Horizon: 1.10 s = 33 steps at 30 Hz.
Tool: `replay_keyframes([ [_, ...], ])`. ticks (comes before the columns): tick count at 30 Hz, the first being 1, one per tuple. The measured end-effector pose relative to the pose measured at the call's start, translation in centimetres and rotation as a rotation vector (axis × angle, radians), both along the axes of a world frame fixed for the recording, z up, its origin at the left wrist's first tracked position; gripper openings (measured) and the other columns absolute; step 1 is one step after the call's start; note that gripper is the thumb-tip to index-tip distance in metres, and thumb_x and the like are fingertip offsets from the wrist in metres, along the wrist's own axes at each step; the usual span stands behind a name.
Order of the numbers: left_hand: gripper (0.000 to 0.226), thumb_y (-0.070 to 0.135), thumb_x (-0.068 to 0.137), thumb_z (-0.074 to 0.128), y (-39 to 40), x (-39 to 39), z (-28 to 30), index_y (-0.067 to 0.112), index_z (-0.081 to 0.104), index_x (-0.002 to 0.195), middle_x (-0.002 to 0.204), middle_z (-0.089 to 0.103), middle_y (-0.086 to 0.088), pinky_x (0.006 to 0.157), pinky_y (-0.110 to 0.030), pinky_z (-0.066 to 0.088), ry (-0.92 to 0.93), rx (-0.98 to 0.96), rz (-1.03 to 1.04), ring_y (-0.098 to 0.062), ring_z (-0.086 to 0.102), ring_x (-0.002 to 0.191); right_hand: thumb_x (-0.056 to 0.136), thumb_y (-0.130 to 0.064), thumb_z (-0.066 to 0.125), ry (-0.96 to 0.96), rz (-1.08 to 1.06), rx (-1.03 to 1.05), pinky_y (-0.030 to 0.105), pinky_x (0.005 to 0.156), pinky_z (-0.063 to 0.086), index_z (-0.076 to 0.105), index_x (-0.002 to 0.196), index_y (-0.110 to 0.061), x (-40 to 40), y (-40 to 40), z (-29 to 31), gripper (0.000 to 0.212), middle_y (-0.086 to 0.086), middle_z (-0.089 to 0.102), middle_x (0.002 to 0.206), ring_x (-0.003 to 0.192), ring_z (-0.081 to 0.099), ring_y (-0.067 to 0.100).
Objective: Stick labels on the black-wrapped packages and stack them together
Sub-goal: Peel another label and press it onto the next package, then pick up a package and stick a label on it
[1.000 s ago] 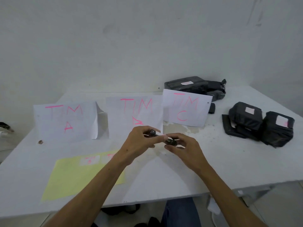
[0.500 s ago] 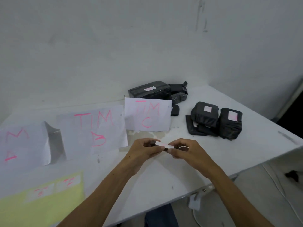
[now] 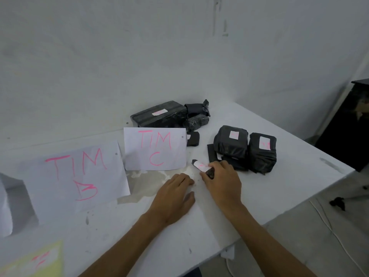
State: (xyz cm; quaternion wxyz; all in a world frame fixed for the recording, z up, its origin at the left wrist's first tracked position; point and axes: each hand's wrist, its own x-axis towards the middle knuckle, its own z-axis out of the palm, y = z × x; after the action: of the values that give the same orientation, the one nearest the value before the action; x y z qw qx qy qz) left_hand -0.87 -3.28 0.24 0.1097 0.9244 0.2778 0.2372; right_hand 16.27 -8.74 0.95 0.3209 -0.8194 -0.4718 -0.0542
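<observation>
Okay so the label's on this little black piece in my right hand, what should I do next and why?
Probably carry the small black package in your right hand over to the black pile just behind it and set it there. It already shows a white label, the pile's top two packages are labelled too, and your left hand rests flat on the table, holding nothing.

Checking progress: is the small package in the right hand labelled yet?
Labelled: a white label with pink marks sits on the small package.

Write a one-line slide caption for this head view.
Right hand holds a small labelled black package near the "TIM C" sign; left hand rests on the table.
</observation>
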Motion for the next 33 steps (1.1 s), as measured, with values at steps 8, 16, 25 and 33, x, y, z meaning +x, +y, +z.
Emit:
replay_keyframes([
  [8, 0.02, 0.022, 0.09, 0.061, 1.9, 1.9, -0.4, 0.013, 0.064, 0.108, 0.104, 0.062, 0.0, 0.079, -0.033, 0.055, -0.058, 0.104, 0.03, -0.017, 0.057, 0.091, 0.084, -0.058, 0.068, -0.212, 0.058, -0.154, 0.04, 0.087, 0.046, 0.07, 0.109, -0.015, 1.1, 3.0, 1.8, 0.05, 0.003, 0.064, 0.109, 0.11, 0.053, 0.026],
  [16, 0.061, 0.046, 0.103, 0.044, 3.2, 3.4, -1.0, 0.022, 0.03, 0.158, 0.162, 0.033, 0.004, 0.118, -0.027, 0.034, -0.001, 0.008, -0.043, -0.011, 0.036, 0.145, 0.094, -0.023, 0.065, -0.125, 0.22, -0.039, 0.037, 0.093, 0.048, 0.067, 0.117, -0.009, 7.7, 8.3, 6.4, 0.027, 0.007, 0.062, 0.108, 0.115, 0.049, 0.025],
  [25, 0.06, 0.035, 0.1, 0.051, 5.3, 6.7, -1.9, 0.015, 0.038, 0.155, 0.159, 0.039, -0.003, 0.113, -0.036, 0.043, -0.103, 0.002, -0.079, -0.016, 0.043, 0.143, 0.091, -0.003, 0.061, -0.237, 0.391, -0.289, 0.045, 0.099, 0.049, 0.054, 0.131, -0.012, 11.4, 19.7, 7.4, 0.041, 0.008, 0.052, 0.133, 0.125, 0.044, 0.026],
  [33, 0.057, 0.032, 0.099, 0.042, 5.3, 6.6, -1.8, 0.018, 0.038, 0.154, 0.159, 0.036, 0.004, 0.112, -0.011, 0.025, -0.074, -0.043, -0.02, -0.011, 0.043, 0.139, 0.087, -0.016, 0.071, -0.471, 0.378, -0.532, 0.048, 0.113, 0.037, 0.03, 0.156, -0.027, 12.8, 25.3, 5.5, 0.081, 0.006, 0.028, 0.154, 0.143, 0.024, 0.034],
])
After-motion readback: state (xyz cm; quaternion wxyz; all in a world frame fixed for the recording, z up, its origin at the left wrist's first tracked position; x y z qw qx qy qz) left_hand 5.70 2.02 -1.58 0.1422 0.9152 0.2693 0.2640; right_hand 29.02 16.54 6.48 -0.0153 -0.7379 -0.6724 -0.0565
